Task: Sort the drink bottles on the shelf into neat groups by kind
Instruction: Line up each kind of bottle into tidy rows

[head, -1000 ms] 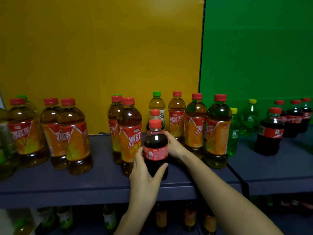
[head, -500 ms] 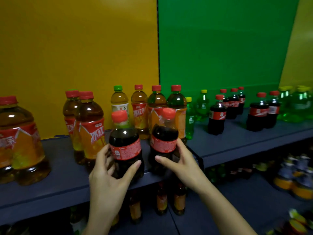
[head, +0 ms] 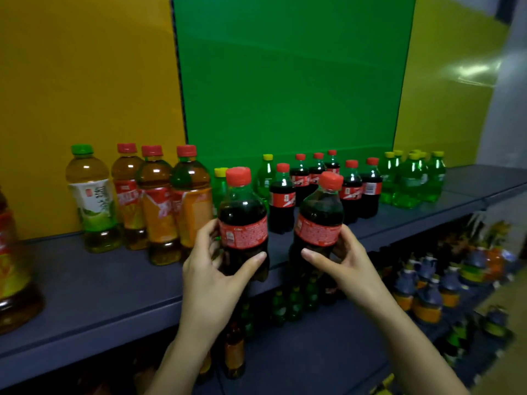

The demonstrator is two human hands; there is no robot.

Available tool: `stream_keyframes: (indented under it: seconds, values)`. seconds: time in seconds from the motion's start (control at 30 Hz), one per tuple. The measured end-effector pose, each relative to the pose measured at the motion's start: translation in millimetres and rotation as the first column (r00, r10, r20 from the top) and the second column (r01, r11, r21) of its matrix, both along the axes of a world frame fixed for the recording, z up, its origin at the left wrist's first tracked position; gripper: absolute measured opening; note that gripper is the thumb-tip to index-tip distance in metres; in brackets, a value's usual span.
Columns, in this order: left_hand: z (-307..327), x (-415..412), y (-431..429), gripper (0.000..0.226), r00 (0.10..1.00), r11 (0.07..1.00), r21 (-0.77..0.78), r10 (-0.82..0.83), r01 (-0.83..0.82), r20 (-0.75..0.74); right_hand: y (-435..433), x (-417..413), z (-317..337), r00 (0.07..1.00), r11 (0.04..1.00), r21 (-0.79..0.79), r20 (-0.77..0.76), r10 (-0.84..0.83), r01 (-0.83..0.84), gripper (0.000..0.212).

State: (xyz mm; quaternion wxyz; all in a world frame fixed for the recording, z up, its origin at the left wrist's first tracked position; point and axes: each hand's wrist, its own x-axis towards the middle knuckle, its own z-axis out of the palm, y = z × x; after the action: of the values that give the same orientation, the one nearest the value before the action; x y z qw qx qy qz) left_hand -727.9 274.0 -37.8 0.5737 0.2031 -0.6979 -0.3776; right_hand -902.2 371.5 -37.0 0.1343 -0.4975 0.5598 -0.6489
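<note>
Head view: the left hand (head: 211,275) gripped the left cola bottle (head: 242,220), its fingers (head: 251,262) curled round the dark body below the red label. The right hand (head: 345,266) gripped the right cola bottle (head: 319,220) the same way, thumb in front and the other fingers behind. Both bottles stood roughly upright, apart from each other, over the front edge of the shelf (head: 99,283); whether their bases touched it could not be told.

The step in hand looked like carrying two stray colas to their kind. The cola group (head: 350,189) stood beyond the right fingers, toward the back. The next move probably called for reaching forward and rightward, then setting each bottle down beside that group without knocking it.

Open shelf lay just beyond both sets of fingers, in front of the cola group. The tea bottles (head: 159,206) crowded close to the left fingers' outer side, so room was tight there. The green soda bottles (head: 410,181) stood well beyond the right fingers. The shelf's front edge ran right under the fingers, so a short placement risked a fall.
</note>
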Motion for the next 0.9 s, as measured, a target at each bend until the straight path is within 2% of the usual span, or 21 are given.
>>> stream_keyframes:
  seconds: [0.17,0.4,0.7,0.9]
  values:
    - [-6.0,-82.5,2.7,0.068,0.998,0.998,-0.004,0.065,-0.065,0.014,-6.2,-77.9,-1.0,1.0,1.0,0.007,-0.02,-0.002,0.002,0.053]
    - [-14.7,-158.4,-12.3,0.07,0.964,0.966,-0.025,0.257,-0.256,0.06,-50.0,-152.2,-3.4,0.99,0.997,0.059,-0.135,0.051,-0.044,0.057]
    - [-27.4,-185.1,-34.0,0.066,0.877,0.89,-0.069,0.456,-0.451,0.151,-98.4,-177.3,-16.7,0.979,0.991,0.131,-0.196,0.061,-0.036,0.067]
    - [-21.7,-190.0,-45.9,0.069,0.852,0.878,-0.067,0.476,-0.474,0.217,-117.6,-180.0,-14.3,0.971,0.985,0.162,-0.221,0.095,-0.059,0.067]
